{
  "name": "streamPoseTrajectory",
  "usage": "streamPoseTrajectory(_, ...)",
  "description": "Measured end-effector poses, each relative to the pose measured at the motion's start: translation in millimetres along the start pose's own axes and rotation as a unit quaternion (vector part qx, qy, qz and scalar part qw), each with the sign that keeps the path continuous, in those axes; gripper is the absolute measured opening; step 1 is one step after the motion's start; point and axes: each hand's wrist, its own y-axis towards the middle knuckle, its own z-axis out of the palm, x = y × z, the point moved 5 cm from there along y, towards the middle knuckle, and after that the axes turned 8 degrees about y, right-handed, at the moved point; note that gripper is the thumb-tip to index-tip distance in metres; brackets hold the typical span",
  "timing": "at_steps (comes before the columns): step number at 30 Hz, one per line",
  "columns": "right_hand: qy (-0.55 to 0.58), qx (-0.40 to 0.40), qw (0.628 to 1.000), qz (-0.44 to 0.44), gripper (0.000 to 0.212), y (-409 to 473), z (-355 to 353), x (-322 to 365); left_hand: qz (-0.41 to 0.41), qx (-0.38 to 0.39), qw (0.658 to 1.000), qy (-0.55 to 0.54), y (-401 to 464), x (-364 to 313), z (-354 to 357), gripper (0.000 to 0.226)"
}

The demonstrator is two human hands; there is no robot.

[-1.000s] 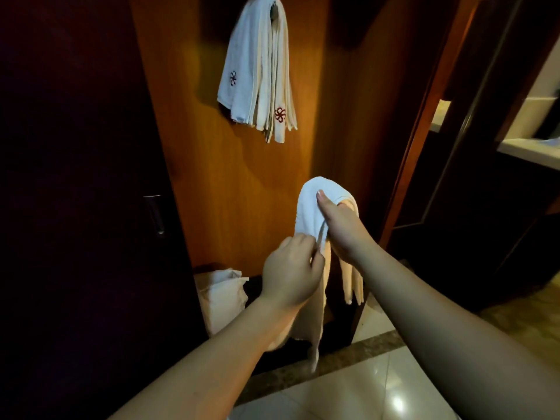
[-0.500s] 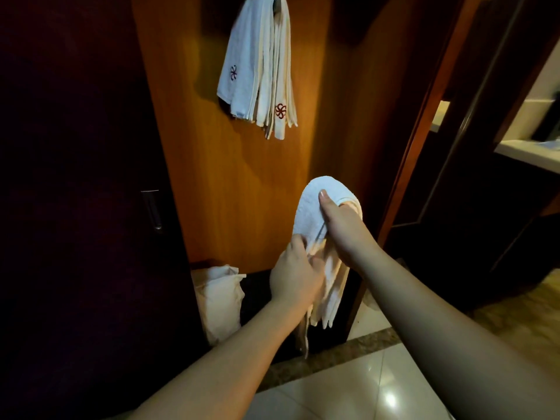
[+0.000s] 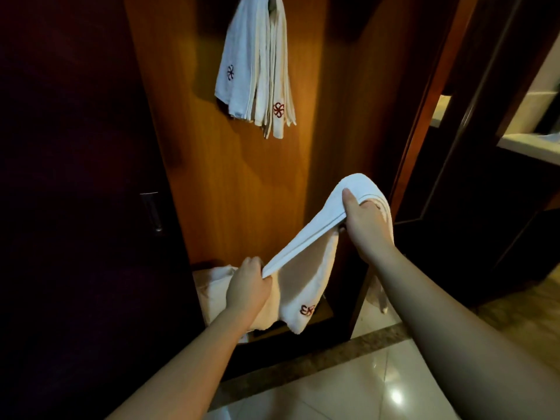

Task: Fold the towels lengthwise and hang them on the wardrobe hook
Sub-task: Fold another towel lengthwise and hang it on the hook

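Left hand (image 3: 249,283) lowered, white towel (image 3: 306,241) stretched taut

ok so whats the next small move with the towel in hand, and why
Probably bring the left hand up toward the right hand to double the towel over. It is stretched taut between both hands in a narrow band, one logo corner dangling low, so it looks folded lengthwise but too spread out to hang. The hook above already holds other towels.

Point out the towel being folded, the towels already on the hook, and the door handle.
towel being folded (image 3: 306,237), head view, on the taut folded edge between the hands
hung towels (image 3: 242,56), head view, on the left towel's face
door handle (image 3: 152,212), head view, on its metal bar
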Motion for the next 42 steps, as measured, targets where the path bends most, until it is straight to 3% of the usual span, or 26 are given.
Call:
streamPoseTrajectory(2,0.016,-0.022,1.0,0.009,0.051,6.4,-4.7,-4.0,-0.016,0.018,1.0,-0.015,4.1,12.7,3.0,0.008)
streamPoseTrajectory(5,0.044,-0.053,0.997,0.025,0.048,15.2,-12.3,-11.4,-0.029,0.023,0.999,-0.03,10.2,22.8,-1.2,0.018)
streamPoseTrajectory(11,0.109,-0.078,0.99,0.047,0.036,22.0,-19.4,-23.3,-0.018,-0.045,0.999,0.007,20.6,24.9,-33.5,0.021)
streamPoseTrajectory(14,0.126,-0.096,0.986,0.055,0.035,22.7,-22.1,-22.5,0.013,-0.01,0.998,0.065,26.9,31.4,-36.4,0.008)
streamPoseTrajectory(18,0.168,-0.108,0.977,0.072,0.038,25.7,-24.6,-22.1,0.042,0.061,0.987,0.139,34.2,42.0,-28.2,0.022)
streamPoseTrajectory(23,0.226,-0.111,0.964,0.083,0.028,27.3,-28.7,-21.8,0.038,0.088,0.992,0.083,33.9,38.4,-27.1,0.021)
streamPoseTrajectory(34,0.24,-0.107,0.962,0.078,0.023,30.5,-36.0,-33.7,-0.003,0.007,0.997,0.075,30.1,37.6,-43.2,0.013)
streamPoseTrajectory(39,0.284,-0.128,0.942,0.125,0.021,31.8,-35.4,-40.7,-0.003,0.021,0.989,0.148,34.7,58.0,-47.6,0.02)
streamPoseTrajectory(42,0.311,-0.148,0.926,0.158,0.019,33.6,-36.1,-42.5,-0.049,-0.01,0.998,0.037,35.6,69.4,-66.1,0.013)
